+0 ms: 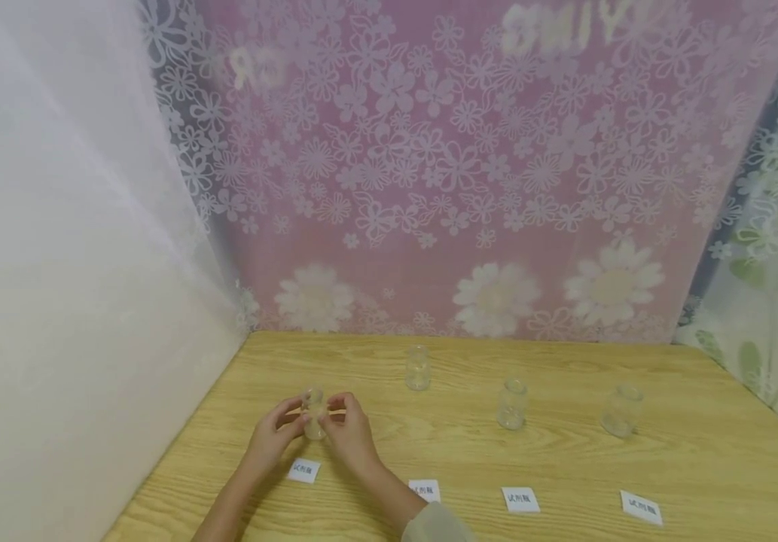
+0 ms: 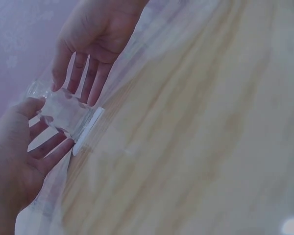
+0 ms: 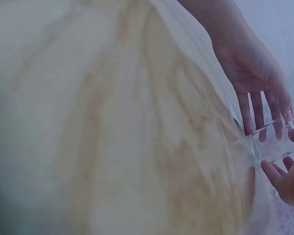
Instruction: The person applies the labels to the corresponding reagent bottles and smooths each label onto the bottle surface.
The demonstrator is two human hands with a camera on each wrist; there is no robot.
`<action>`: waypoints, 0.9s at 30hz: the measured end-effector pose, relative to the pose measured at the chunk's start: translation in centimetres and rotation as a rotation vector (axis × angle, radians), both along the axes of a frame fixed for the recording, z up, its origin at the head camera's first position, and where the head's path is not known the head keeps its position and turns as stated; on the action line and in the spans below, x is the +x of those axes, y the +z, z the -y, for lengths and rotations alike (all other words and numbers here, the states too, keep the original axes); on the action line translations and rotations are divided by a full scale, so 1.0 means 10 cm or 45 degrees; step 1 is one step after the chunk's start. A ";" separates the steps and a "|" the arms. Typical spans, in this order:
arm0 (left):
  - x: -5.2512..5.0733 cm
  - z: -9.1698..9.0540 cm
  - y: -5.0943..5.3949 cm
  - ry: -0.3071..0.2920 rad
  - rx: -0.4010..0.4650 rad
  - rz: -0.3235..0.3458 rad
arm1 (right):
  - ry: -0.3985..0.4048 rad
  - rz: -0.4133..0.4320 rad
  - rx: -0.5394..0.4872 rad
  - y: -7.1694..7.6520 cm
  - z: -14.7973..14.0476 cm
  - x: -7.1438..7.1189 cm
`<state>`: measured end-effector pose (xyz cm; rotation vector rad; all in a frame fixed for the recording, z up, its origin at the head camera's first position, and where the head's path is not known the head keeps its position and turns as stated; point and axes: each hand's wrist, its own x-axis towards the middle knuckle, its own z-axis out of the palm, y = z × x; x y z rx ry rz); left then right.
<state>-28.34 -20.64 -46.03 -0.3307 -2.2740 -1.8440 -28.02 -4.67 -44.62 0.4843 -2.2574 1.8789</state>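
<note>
A white sheet (image 1: 83, 248) borders the slanting left edge of the wooden bench (image 1: 721, 421). Inside that edge, the left hand (image 1: 273, 436) has its grip on a glass jar (image 1: 315, 431), thumb and fingers pressed to the jar's side. Just in front of the jar, toward the person, lies a white card (image 1: 303, 471) printed with dark characters. The jar is upright between the two hands; whether its base touches the bench is hard to judge from these angles. The right hand (image 1: 353, 436) meets it from the other side, its grip also clamped on the glass, thumb near the neck.

Rightward, a second jar (image 1: 418, 369) stands well apart, close to the far edge, where a pink floral curtain (image 1: 429, 188) hangs. In front, a second card (image 1: 425, 491) is partly covered by the right forearm, above the pale sleeve (image 1: 437, 523).

A third jar (image 1: 512, 404) stands nearer the person, with a third card (image 1: 520, 499) before it and a wide span of wood grain between. Farthest right come a fourth jar (image 1: 622, 410) and a tilted fourth card (image 1: 641, 507), bench top stretching on from them to the right edge.
</note>
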 end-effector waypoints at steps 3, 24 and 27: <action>0.04 0.00 0.01 -0.003 -0.021 0.016 | -0.001 0.000 -0.005 -0.01 -0.01 0.04; 0.19 0.05 0.03 0.006 -0.195 -0.023 | -0.129 0.015 0.061 -0.06 -0.01 0.19; 0.21 0.09 0.04 0.053 -0.244 -0.042 | -0.138 0.007 0.105 -0.10 -0.05 0.22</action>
